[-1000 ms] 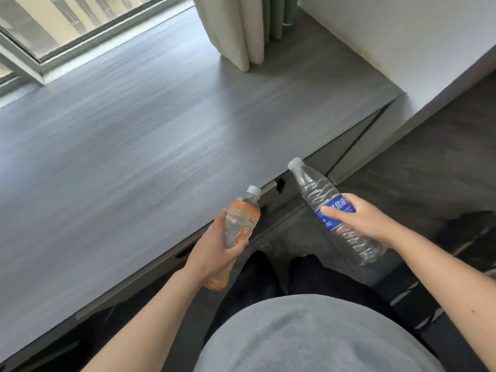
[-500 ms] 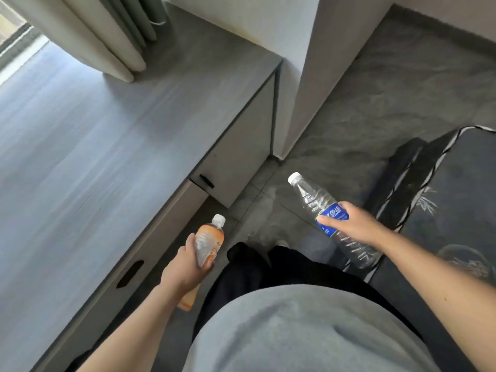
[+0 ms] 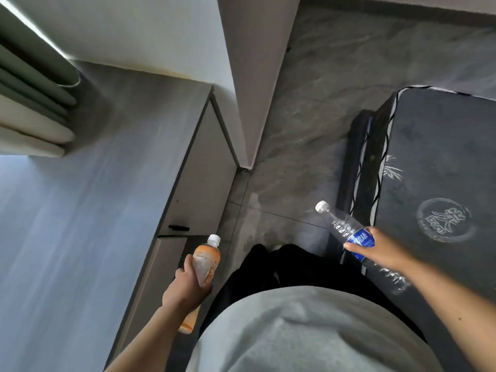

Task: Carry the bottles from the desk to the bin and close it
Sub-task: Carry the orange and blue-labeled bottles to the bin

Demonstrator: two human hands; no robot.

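My left hand [image 3: 185, 287] is closed around an orange-labelled bottle [image 3: 208, 260] with a white cap, held upright beside the grey desk [image 3: 80, 210]. In my right hand [image 3: 381, 251] is a clear bottle with a blue label [image 3: 345, 229], white cap tilted up and to the left, over the floor near a dark mattress. No bin shows in the head view.
The desk's drawer fronts [image 3: 204, 173] run along my left. A wall corner [image 3: 252, 103] juts out ahead. Grey tiled floor [image 3: 308, 135] stretches forward between that corner and a dark mattress [image 3: 434, 189] on the right. Curtains [image 3: 29, 116] hang at the far left.
The view has swung right, away from the desk and towards the floor and mattress. Both hands still carry their bottles, now off the desk and level with my body.
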